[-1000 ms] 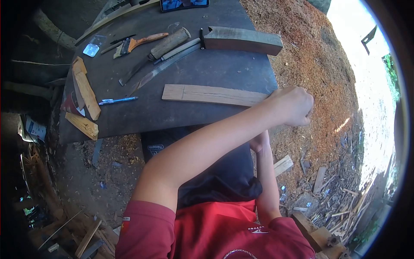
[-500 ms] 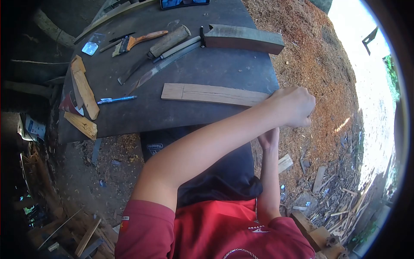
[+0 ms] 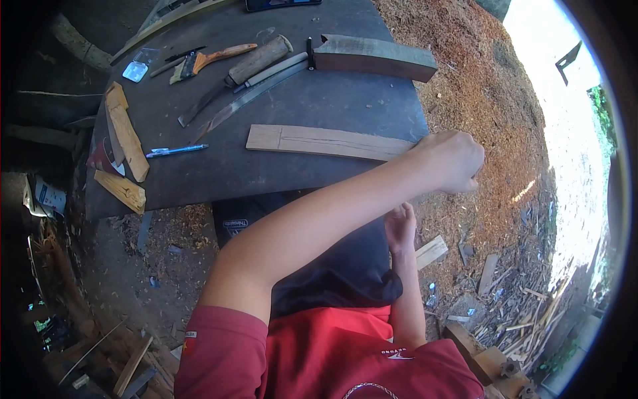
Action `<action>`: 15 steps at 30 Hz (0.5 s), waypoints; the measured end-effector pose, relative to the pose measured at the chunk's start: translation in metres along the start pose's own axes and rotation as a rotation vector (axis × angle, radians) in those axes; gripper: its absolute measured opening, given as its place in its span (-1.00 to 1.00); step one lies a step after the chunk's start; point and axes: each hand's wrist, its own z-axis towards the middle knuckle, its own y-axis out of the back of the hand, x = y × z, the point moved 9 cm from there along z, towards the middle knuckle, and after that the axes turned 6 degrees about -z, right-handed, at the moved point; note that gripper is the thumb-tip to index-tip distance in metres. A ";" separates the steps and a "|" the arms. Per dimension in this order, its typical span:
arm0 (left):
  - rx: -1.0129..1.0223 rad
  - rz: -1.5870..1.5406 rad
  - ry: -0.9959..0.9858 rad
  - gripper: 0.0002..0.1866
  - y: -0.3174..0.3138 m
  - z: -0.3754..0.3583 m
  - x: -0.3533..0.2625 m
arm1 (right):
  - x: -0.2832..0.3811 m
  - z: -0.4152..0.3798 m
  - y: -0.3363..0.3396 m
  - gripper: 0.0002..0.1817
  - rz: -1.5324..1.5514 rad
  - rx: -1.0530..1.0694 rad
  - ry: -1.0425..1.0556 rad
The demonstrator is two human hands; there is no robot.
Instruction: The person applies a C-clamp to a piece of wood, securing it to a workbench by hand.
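My left hand point(image 3: 453, 161) reaches across my body, its fingers curled into a fist at the right edge of the dark table point(image 3: 319, 100). It rests over the right end of a long pale wooden plank point(image 3: 319, 141) with a pencil line along it. I cannot see anything inside the fist. My right hand point(image 3: 399, 226) is lower, beside my dark-trousered thigh and below the table edge. My left forearm partly hides it. Its fingers look loose and nothing shows in it.
The table carries a dark wood block point(image 3: 372, 58), a long blade point(image 3: 246, 100), a wooden-handled tool point(image 3: 259, 60), a brush point(image 3: 212, 58), a blue pen point(image 3: 176, 151) and wood offcuts point(image 3: 126, 136). Sawdust point(image 3: 478, 86) and scrap wood point(image 3: 432, 251) cover the ground to the right.
My right hand rose slightly beneath the left forearm, then dropped lower and to the left. The left fist stays at the plank's end.
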 end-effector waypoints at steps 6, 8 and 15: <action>0.002 -0.039 0.006 -0.79 0.001 0.000 0.000 | -0.011 0.013 -0.024 -0.45 -0.153 0.079 -0.008; 0.005 -0.036 0.006 -0.79 -0.001 0.001 0.001 | -0.004 0.013 -0.039 -0.44 -0.246 -0.047 0.040; 0.010 -0.032 0.004 -0.79 -0.002 0.002 0.001 | 0.011 0.060 -0.052 -0.37 0.127 0.445 0.012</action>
